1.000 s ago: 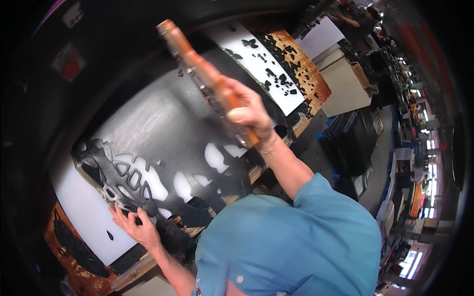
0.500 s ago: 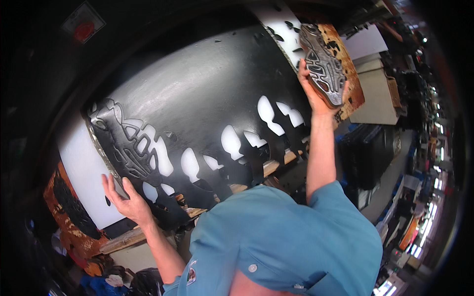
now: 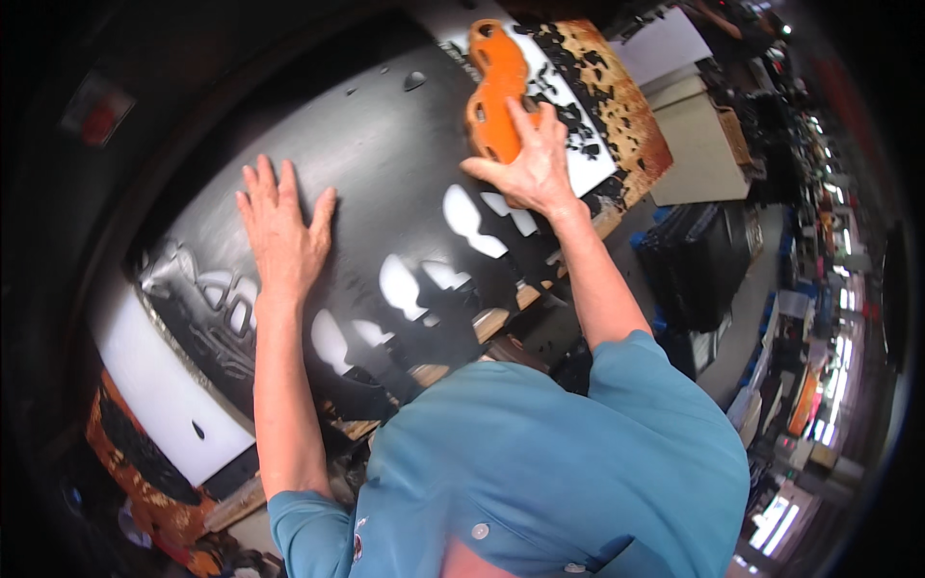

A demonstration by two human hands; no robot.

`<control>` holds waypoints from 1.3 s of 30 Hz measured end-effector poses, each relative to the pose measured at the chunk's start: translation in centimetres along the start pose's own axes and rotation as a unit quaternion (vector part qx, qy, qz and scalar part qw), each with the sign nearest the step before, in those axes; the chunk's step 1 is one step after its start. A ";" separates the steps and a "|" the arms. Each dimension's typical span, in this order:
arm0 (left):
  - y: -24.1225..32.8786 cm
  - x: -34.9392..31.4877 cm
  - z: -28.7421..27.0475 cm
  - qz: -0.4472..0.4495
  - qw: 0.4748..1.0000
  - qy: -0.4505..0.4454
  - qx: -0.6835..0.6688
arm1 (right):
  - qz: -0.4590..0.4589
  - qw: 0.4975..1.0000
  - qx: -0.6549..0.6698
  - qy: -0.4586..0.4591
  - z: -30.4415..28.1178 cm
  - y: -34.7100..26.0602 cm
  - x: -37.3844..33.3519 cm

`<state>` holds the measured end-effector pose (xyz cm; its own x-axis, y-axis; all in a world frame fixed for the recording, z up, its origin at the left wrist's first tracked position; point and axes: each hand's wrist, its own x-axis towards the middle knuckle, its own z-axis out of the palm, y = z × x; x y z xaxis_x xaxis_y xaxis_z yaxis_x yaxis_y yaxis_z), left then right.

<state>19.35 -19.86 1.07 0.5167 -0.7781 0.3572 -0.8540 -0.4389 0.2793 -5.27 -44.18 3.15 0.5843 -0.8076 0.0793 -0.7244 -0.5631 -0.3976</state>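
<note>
Head: die [image 3: 499, 82] at edge of sheet [image 3: 385, 164]

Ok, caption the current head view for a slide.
Left hand spread over a black sheet with cut-outs, right hand on an orange sole-shaped block.

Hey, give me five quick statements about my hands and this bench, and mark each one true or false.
1. Your left hand is spread over the black sheet. True.
2. Your right hand is touching a blue tool. False: it touches an orange sole-shaped tool.
3. White shows through cutouts in the sheet. True.
4. Your sleeves are red. False: they're blue.
5. Black scraps lie right of the orange tool. True.
</note>
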 end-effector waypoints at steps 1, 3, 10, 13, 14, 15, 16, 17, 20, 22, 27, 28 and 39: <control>1.1 0.8 0.9 0.022 1.000 -0.003 0.001 | -0.015 1.000 -0.001 0.001 -0.1 0.2 0.0; 2.4 3.1 2.6 0.024 1.000 -0.015 0.004 | -0.027 0.999 0.004 0.016 -0.3 0.5 -0.1; 7.4 10.1 7.9 0.023 1.000 0.000 0.011 | 0.001 0.999 0.007 0.047 1.2 0.6 0.1; 9.6 11.1 8.8 0.048 0.998 -0.049 -0.010 | -0.015 0.997 0.057 0.053 1.3 1.0 0.3; 9.9 11.1 8.7 0.075 0.996 -0.048 -0.033 | -0.012 0.997 0.063 0.047 1.2 1.1 0.4; 10.2 10.7 8.4 0.104 0.991 -0.057 -0.067 | -0.029 0.995 0.076 0.055 1.0 1.2 0.4; 10.1 9.9 7.8 0.141 0.982 -0.090 -0.085 | -0.035 0.992 0.108 0.062 0.7 1.5 0.7; 10.1 8.8 7.1 0.189 0.970 -0.088 -0.121 | -0.038 0.988 0.136 0.061 0.4 1.7 0.7; 11.8 2.8 4.2 0.267 0.927 -0.160 -0.208 | -0.031 0.950 0.307 0.036 -0.5 2.5 1.0; 12.6 -2.4 1.6 0.280 0.883 -0.213 -0.310 | -0.007 0.927 0.374 0.022 -0.8 2.9 1.0; 9.0 -9.1 -4.4 0.197 0.879 -0.106 -0.422 | -0.029 0.943 0.330 0.020 -1.2 2.7 1.2; 7.3 -9.7 -5.6 0.121 0.935 -0.079 -0.325 | -0.025 0.948 0.318 0.018 -1.5 2.4 1.0; 2.5 -12.3 -8.9 -0.011 0.977 0.015 -0.213 | -0.168 0.890 0.410 -0.104 -2.2 -7.8 -4.0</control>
<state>11.39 -7.36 5.30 0.5418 -0.7545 0.3704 -0.7429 -0.2236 0.6310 -2.80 -36.94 7.94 0.8352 -0.5187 0.1828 -0.0343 -0.3808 -0.9240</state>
